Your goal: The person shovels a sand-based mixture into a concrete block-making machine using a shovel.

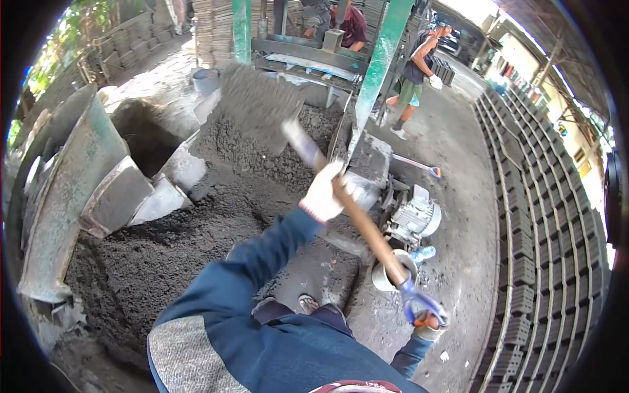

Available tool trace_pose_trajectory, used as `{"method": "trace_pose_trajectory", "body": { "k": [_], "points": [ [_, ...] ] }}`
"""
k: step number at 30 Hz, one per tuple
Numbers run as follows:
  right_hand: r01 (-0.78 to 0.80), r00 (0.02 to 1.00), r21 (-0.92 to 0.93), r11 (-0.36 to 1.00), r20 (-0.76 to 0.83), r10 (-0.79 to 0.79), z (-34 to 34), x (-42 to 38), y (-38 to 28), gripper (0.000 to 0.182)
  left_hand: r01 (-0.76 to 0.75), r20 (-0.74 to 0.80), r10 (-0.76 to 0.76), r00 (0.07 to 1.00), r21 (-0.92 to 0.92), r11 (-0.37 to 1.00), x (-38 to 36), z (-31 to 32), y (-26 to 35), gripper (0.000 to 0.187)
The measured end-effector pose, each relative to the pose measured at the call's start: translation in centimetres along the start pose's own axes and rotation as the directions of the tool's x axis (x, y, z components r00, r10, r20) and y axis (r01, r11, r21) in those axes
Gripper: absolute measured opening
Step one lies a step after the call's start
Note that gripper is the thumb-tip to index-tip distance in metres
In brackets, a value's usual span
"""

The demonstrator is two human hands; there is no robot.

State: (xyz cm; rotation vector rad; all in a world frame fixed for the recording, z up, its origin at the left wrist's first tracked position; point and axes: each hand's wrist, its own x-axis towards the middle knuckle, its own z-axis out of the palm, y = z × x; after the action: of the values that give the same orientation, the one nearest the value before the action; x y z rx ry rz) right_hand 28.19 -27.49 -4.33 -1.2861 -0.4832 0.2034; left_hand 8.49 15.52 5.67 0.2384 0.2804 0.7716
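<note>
A long wooden-shafted shovel [370, 232] slants across the middle of the view. My left hand [322, 193], in a white glove, is closed round its shaft below the blade. Farther down to the right, my right hand [430, 325] grips the purple D-shaped handle. The blade end is smeared by motion, with dark grainy mix [259, 101] on or about it. It is above a heap of the same mix [262, 154] beside the green-framed machine [379, 65]. More dark mix [151, 275] covers the ground to my left.
A rusty metal drum or chute [78, 190] stands at left. An electric motor [414, 216], a pale bucket [386, 278] and a plastic bottle [422, 254] sit at right. Stacked grey blocks [522, 298] line the far right. One person [419, 65] stands behind; another is beyond the machine.
</note>
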Motion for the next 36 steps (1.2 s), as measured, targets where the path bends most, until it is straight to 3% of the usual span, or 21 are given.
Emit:
{"method": "trace_pose_trajectory", "body": {
  "k": [2,5,6,7,8,9,10,11,14,15,17,18,20,21,24,25,28,32,33,34,36],
  "points": [
    [0.35,0.931,-0.233,0.907,-0.023,-0.365,4.1,-3.1,-7.5,0.026,0.107,0.24,-0.093,0.966,-0.047,0.993,1.5,3.3,1.7,0.02],
    [0.595,0.698,-0.618,0.514,0.079,-0.712,9.9,-8.5,-12.8,0.037,0.171,0.254,-0.157,0.954,-0.036,0.985,-0.1,5.9,3.4,0.026],
    [0.683,0.665,-0.598,0.419,0.272,-0.695,11.9,-10.9,-14.9,0.043,0.185,0.237,-0.18,0.955,0.0,0.983,0.9,4.2,3.8,0.029],
    [0.812,0.52,-0.54,0.22,0.499,-0.693,13.9,-11.7,-16.6,0.047,0.161,0.17,-0.162,0.972,0.017,0.987,1.4,2.7,4.3,0.031],
    [0.829,0.532,-0.511,0.228,0.592,-0.606,14.7,-13.4,-15.6,0.047,0.139,0.093,-0.142,0.985,0.04,0.99,1.3,1.3,4.7,0.032],
    [0.836,0.533,-0.477,0.272,0.585,-0.612,15.2,-15.0,-12.2,0.048,0.132,-0.021,-0.131,0.991,0.102,0.986,0.9,0.5,5.0,0.034],
    [0.825,0.551,-0.491,0.28,0.593,-0.587,15.3,-16.9,-9.6,0.036,0.134,-0.138,-0.112,0.984,0.163,0.978,0.2,-0.3,5.0,0.036],
    [0.83,0.554,-0.454,0.324,0.612,-0.564,13.8,-18.0,-5.8,0.022,0.101,-0.09,-0.083,0.992,0.209,0.973,-1.7,-1.0,4.6,0.038],
    [0.744,0.667,-0.643,0.183,0.695,-0.271,9.9,-21.2,-3.2,0.018,0.253,0.069,-0.266,0.962,0.152,0.955,-7.1,-2.4,5.0,0.034],
    [0.699,0.715,-0.701,0.141,0.683,-0.15,8.5,-22.1,-2.4,0.023,0.229,0.057,-0.24,0.969,0.158,0.961,-8.5,-3.4,4.6,0.033],
    [0.44,0.842,-0.813,0.382,0.521,0.14,4.1,-23.8,-0.2,0.038,0.105,-0.032,-0.101,0.994,0.197,0.975,-11.7,-4.9,4.0,0.031],
    [0.272,0.849,-0.844,0.463,0.437,0.298,2.2,-25.0,1.1,0.046,0.099,-0.074,-0.083,0.994,0.25,0.963,-13.5,-6.2,3.6,0.029],
    [-0.021,0.954,-0.923,0.385,0.097,0.283,-1.1,-27.6,3.5,0.052,0.066,-0.084,-0.044,0.995,0.276,0.959,-17.5,-9.3,1.1,0.027],
    [-0.174,0.961,-0.921,0.348,-0.082,0.263,-2.8,-28.8,4.6,0.056,0.04,-0.059,-0.025,0.998,0.272,0.961,-19.7,-10.8,-0.2,0.025],
    [-0.427,0.837,-0.866,0.26,-0.269,0.477,-8.3,-32.7,8.0,0.072,0.029,-0.021,-0.025,0.999,0.227,0.973,-27.0,-12.9,-3.7,0.022],
    [-0.369,0.919,-0.804,0.467,-0.241,0.311,-11.9,-35.6,12.7,0.06,0.056,-0.04,-0.048,0.998,0.222,0.973,-28.9,-12.9,-4.7,0.022],
    [-0.688,0.723,-0.394,0.61,-0.453,0.522,-13.5,-38.5,9.9,0.046,0.117,-0.035,-0.112,0.993,0.188,0.975,-30.9,-13.6,-6.0,0.023],
    [-0.891,0.448,-0.152,0.428,-0.456,0.769,-13.5,-38.8,7.7,0.015,0.234,-0.026,-0.233,0.972,0.206,0.95,-28.0,-10.1,-4.8,0.023],
    [-0.869,0.427,0.094,0.486,-0.353,0.832,-16.8,-40.6,13.6,0.026,0.236,-0.049,-0.231,0.972,0.237,0.942,-26.1,-9.3,-3.9,0.025],
    [-0.785,0.595,0.04,0.618,-0.231,0.77,-9.6,-38.2,3.5,0.021,0.245,-0.076,-0.234,0.969,0.265,0.932,-24.1,-9.0,-3.3,0.026],
    [-0.79,0.56,0.25,0.56,-0.077,0.825,-5.1,-36.6,-0.7,0.03,0.184,-0.231,-0.122,0.965,0.268,0.946,-19.5,-10.0,-2.6,0.03]
  ]
}}
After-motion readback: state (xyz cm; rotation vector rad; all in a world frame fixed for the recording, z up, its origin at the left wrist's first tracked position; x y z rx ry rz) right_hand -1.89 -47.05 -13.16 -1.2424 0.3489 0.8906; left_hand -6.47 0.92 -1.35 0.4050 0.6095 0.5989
